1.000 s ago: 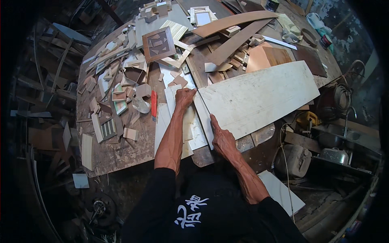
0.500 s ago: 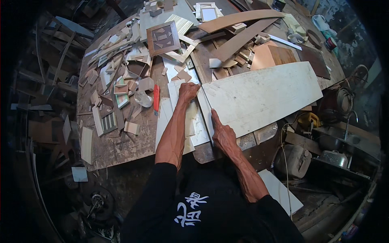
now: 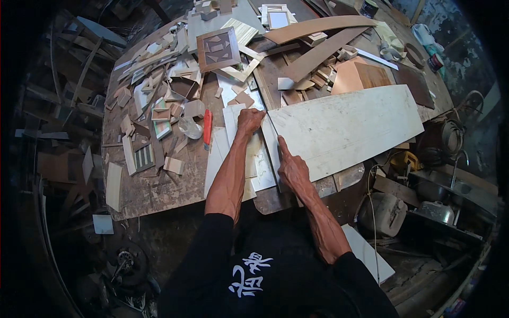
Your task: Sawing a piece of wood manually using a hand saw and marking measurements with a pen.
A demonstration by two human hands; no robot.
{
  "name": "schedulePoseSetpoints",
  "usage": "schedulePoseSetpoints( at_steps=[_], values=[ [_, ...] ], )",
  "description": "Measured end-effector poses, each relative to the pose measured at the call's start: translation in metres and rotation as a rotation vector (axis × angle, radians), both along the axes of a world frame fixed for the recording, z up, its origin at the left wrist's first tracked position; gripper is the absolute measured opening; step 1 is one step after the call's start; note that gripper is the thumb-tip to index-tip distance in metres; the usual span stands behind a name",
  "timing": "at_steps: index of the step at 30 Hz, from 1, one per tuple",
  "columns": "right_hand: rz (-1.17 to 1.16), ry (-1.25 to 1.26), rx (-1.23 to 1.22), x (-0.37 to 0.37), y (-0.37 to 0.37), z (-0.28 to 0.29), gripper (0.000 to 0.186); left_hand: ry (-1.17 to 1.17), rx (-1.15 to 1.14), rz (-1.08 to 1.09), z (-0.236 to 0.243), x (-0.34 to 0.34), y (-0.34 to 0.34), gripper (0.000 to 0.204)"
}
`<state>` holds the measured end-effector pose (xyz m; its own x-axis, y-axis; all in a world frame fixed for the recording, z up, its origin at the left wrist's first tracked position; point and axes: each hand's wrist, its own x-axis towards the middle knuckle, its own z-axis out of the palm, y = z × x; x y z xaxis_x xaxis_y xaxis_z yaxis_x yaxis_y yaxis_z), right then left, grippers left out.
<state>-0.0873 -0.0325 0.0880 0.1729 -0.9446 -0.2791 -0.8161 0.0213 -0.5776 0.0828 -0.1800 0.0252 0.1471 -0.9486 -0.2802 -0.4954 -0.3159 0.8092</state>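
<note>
**Both hands on the big pale panel's near end**

Left hand (image 3: 249, 120): knuckles up, fingers curled together at the panel's far-left corner. Looks like it's gripping something at that corner, can't tell what, too small and hidden under the fingers.

Right hand (image 3: 292, 168): palm down, index finger stretched straight out along the panel's left edge, other fingers folded in beside it. Pressing flat, not pinching anything.

Large pale panel (image 3: 344, 130): lying flat on the workbench (image 3: 154, 193), long, tapered, running from my hands out to the right, far end hanging past the bench edge. Surface scuffed, a faint line along its length.

Under and left of my hands: a stack of thin white sheets (image 3: 222, 159), overlapping, touching the panel's edge.

Red-handled tool (image 3: 207, 126) lies on the bench just left of the sheets, not touched.

Further left: heap of small offcuts (image 3: 154, 106). Far side: square brown inlay frame (image 3: 218, 49), long curved brown strips (image 3: 318, 29), copper-coloured sheet (image 3: 360, 77) just behind the panel.
</note>
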Motion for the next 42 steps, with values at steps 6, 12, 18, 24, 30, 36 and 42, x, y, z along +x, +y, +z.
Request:
schedulePoseSetpoints(
  at_steps=[6, 12, 18, 24, 30, 36, 42],
  values=[
    [-0.018, -0.017, 0.028, -0.001, -0.008, -0.007, 0.073, -0.484, -0.16, 0.172, 0.035, 0.002, 0.024, 0.033],
    [-0.026, -0.09, 0.062, -0.004, -0.01, -0.002, 0.072, -0.499, -0.321, 0.261, 0.038, 0.07, 0.078, 0.021],
    [-0.026, -0.106, -0.027, -0.011, -0.006, -0.007, 0.069, -0.481, -0.162, 0.333, 0.034, 0.088, 0.109, 0.027],
    [-0.28, -0.009, -0.147, -0.039, 0.015, -0.014, 0.045, -0.458, -0.089, 0.3, 0.031, 0.075, 0.113, 0.043],
    [-0.376, -0.012, -0.437, -0.072, 0.016, -0.025, 0.036, -0.564, -0.041, 0.15, 0.038, 0.039, 0.102, 0.057],
    [-0.404, 0.032, -0.428, -0.082, 0.016, -0.028, 0.04, -0.589, -0.113, 0.086, 0.025, 0.037, 0.102, 0.047],
    [-0.41, 0.092, -0.448, -0.086, 0.016, -0.031, 0.041, -0.427, -0.334, 0.081, 0.058, -0.007, 0.12, 0.041]
  ],
)
